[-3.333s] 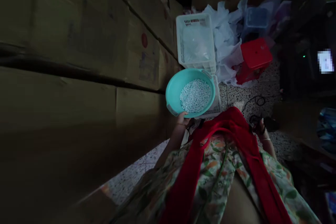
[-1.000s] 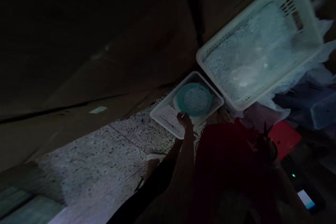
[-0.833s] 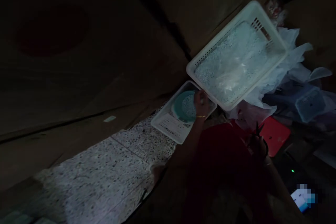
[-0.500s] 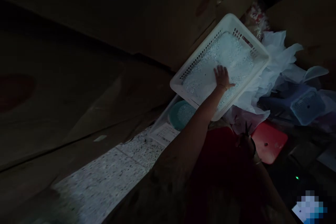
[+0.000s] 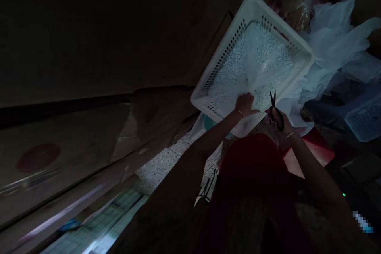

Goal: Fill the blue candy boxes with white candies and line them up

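Note:
A white plastic basket (image 5: 200,96) stands tilted in view, with small pale pellets (image 5: 262,35) in it under a clear plastic bag (image 5: 253,69). My left hand (image 5: 245,104) is at the basket's near end, fingers curled into the film and thumb sticking out to the right. Creases in the plastic run together just beyond those fingers. At the basket's right near edge, my right hand (image 5: 281,121) holds black scissors (image 5: 273,105) by the handles, blades slightly apart and pointing away from me. The light is dim, so finger detail is weak.
Crumpled white sheeting (image 5: 327,55) lies right of the basket, near a blue basket (image 5: 364,117) and a red plastic piece (image 5: 315,152). A teal bowl (image 5: 210,122) shows partly beneath the basket. Large cardboard boxes (image 5: 89,47) fill the left side.
My left hand has drawn back toward me, its spread fingers now curled, and the plastic has creased. My right hand has brought the scissors up to the basket's edge. The view has shifted.

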The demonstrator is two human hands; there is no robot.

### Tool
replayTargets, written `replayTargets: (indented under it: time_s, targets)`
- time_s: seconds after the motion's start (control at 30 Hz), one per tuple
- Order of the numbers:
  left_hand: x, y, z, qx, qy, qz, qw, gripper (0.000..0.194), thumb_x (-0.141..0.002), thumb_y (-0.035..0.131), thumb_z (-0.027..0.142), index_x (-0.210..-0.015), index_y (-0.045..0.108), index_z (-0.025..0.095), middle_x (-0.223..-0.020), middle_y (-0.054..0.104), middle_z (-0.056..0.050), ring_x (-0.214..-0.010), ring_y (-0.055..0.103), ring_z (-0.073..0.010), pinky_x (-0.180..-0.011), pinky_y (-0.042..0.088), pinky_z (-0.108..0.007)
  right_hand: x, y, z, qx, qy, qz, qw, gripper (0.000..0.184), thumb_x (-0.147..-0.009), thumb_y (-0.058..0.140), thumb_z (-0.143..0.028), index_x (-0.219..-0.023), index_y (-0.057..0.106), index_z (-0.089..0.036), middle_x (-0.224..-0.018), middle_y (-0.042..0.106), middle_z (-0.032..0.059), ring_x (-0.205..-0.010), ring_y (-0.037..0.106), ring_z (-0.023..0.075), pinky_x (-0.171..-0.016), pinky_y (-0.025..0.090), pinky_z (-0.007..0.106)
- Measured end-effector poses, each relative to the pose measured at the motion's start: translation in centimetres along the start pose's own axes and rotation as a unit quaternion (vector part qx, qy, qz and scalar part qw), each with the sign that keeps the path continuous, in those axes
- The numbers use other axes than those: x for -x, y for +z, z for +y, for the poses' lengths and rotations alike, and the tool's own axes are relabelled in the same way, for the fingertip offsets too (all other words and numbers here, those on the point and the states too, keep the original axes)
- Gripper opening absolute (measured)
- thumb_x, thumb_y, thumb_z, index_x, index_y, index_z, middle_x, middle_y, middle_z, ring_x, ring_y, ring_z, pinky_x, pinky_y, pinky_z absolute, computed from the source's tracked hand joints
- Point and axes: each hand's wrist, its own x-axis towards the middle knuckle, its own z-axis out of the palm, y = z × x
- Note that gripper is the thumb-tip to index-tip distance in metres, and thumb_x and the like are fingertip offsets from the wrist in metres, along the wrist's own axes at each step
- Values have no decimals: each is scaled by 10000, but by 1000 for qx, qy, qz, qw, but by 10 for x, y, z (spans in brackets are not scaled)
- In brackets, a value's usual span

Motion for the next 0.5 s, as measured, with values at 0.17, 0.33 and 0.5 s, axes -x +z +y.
replayTargets:
  time_s: [0.17,0.33,0.5]
  targets:
    - [-15,19,-18,174,-56,97,978,338,-1105,615,484,-1091,745,173,-1339,706,-201,-1369,667,-420,-1252,502,-548,-26,6,-13,-17,51,12,998,777,-665,867,-941,-943,762,-223,-741,638,-13,-684,631,138,-607,542,280]
    - [-7,-18,-102,262,-96,230,932,453,-1043,663,467,-1401,701,193,-1511,684,-192,-1587,515,-389,-1405,326,-567,-15,9,-5,-60,46,59,995,763,-700,828,-950,-934,781,-225,-735,619,-16,-662,601,132,-631,537,290]
    - [36,-30,-124,169,-111,124,972,755,-885,831,599,-1462,691,132,-1753,513,-234,-1758,230,-471,-1449,41,-689,1,-3,3,-75,31,74,994,653,-857,733,-890,-946,787,-245,-783,644,10,-692,622,170,-648,540,330]
